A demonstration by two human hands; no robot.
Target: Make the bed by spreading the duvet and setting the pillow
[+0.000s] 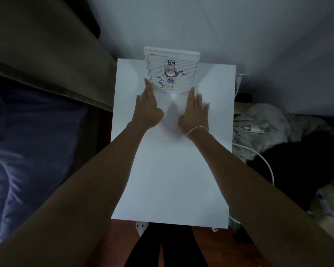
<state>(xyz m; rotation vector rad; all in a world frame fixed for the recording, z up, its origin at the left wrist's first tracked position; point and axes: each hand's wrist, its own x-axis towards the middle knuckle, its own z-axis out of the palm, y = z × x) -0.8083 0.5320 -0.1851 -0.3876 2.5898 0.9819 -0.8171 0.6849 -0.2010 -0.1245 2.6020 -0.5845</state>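
My left hand (148, 106) and my right hand (195, 110) lie flat, palms down, fingers together, on the white top of a small bedside table (172, 170). Neither hand holds anything. A thin string bracelet circles my right wrist. Just beyond my fingertips a lined notepad page with a drawn crowned figure (171, 72) leans against the wall. The bed lies at the left, with bluish-purple bedding (27, 151) rumpled on it and a brown padded headboard (41, 45) behind it. No pillow is clearly visible.
A pale wall (220, 26) stands behind the table. To the right, a grey furry fabric pile (268, 124), a dark item (297, 170) and white charging cables (258, 130) sit on the floor. Reddish wooden floor (201, 247) and my dark-clad legs show below the table.
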